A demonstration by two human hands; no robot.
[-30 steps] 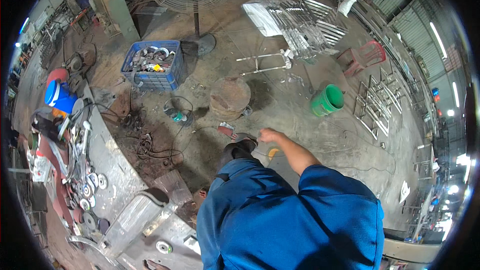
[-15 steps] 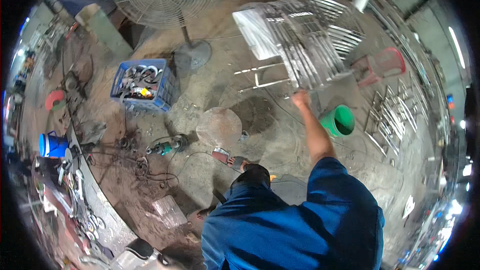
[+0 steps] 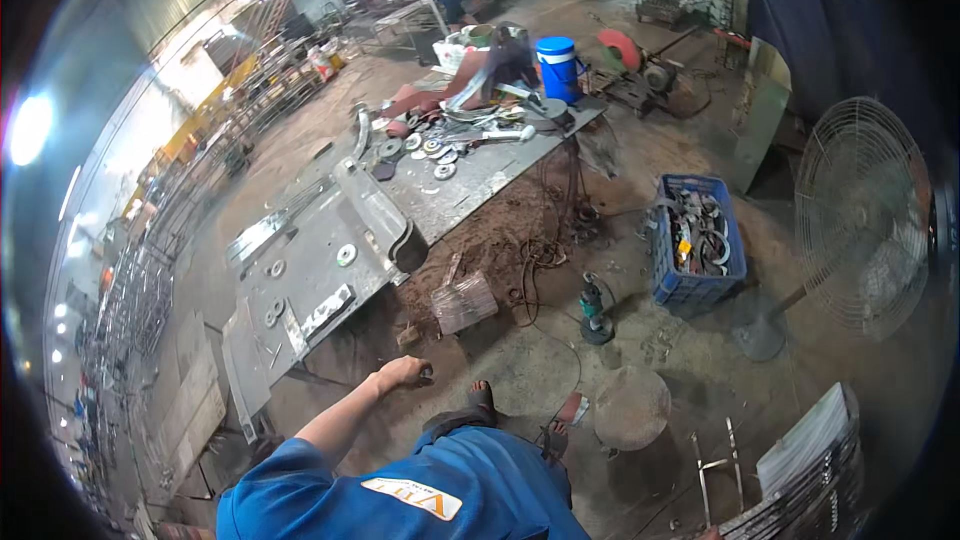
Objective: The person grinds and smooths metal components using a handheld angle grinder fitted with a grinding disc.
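Observation:
My left hand (image 3: 400,373) is stretched out in front of me with its fingers curled into a fist, over the dirty concrete floor. A small dark spot shows at its knuckles; I cannot tell whether it is held. It hovers just below the edge of a low steel work table (image 3: 320,270) that carries plates and round discs. My blue sleeve and shirt fill the bottom of the view. My sandalled foot (image 3: 481,399) stands to the right of the hand. My right hand is out of view.
A small wire mesh piece (image 3: 465,301), tangled cables and an angle grinder (image 3: 595,315) lie on the floor ahead. Further right are a round disc (image 3: 630,406), a blue crate (image 3: 695,260) of metal parts, a pedestal fan (image 3: 862,220) and white metal frames (image 3: 810,450). A blue bucket (image 3: 557,65) stands behind the table.
The view has swung round from the white frames and green bucket to the work table. My right arm, earlier stretched out, has left the view; my left arm now reaches forward.

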